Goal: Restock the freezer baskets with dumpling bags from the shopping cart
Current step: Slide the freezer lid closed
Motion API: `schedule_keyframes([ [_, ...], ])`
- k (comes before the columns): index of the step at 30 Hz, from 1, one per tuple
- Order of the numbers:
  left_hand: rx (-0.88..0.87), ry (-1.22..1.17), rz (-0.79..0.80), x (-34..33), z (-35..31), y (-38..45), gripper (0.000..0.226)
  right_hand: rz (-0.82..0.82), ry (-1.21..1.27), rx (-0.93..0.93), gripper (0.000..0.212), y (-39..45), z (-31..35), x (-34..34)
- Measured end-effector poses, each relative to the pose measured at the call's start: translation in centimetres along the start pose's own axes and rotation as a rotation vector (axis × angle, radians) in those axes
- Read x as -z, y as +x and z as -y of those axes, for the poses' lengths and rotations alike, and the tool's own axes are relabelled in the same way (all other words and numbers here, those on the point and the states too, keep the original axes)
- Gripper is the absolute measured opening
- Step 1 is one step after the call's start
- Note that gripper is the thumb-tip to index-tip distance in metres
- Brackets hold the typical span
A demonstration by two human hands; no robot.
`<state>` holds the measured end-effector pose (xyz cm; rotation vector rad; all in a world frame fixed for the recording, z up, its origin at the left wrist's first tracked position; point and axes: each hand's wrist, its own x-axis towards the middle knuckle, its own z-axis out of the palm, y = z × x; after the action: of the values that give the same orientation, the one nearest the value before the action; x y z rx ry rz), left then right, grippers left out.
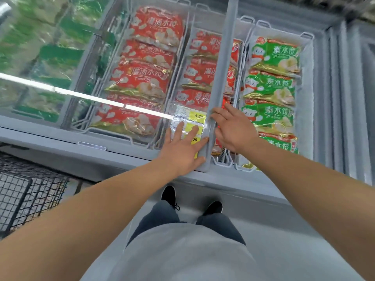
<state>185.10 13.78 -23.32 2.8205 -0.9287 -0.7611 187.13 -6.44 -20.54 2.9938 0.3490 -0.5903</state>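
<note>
Cart [24, 191] stands near left, contents unclear. Left hand [182, 147] lies flat, grip released, on the glass lid [142, 116]; right hand [233, 128], fingers straight, pushes the lid's frame [225, 78], probably sliding it. Beyond, dumpling bags [272, 86] fill the freezer baskets [306, 98]

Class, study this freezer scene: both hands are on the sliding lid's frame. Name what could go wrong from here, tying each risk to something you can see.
1. The left hand lies flat on the glass and the right hand sits across the lid frame; fingers could get pinched if the lid slides.
2. The frame crosses above the middle basket's red dumpling bags, which may block access to them.
3. The shopping cart stands close by the person's left side; stepping back could bump it.
</note>
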Motion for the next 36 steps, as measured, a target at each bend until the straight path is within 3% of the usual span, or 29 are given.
schedule_keyframes([
  [2, -0.003, 0.024, 0.006, -0.1, -1.2, 0.4, 0.064, 0.015, 0.037, -0.026, 0.079, -0.7, -0.8, -0.4],
  [7, -0.003, 0.037, 0.035, -0.2, -5.0, 1.6, 0.064, 0.024, 0.049, -0.069, 0.057, -3.2, -3.7, -1.2],
  [21, 0.043, 0.028, 0.055, -1.5, -20.1, 5.7, 0.074, 0.048, 0.052, 0.017, 0.062, -11.8, -17.2, -4.5],
  [36, 0.018, 0.063, 0.078, -2.9, -35.8, 10.3, 0.083, 0.009, 0.137, -0.057, 0.060, -21.0, -30.3, -9.7],
])
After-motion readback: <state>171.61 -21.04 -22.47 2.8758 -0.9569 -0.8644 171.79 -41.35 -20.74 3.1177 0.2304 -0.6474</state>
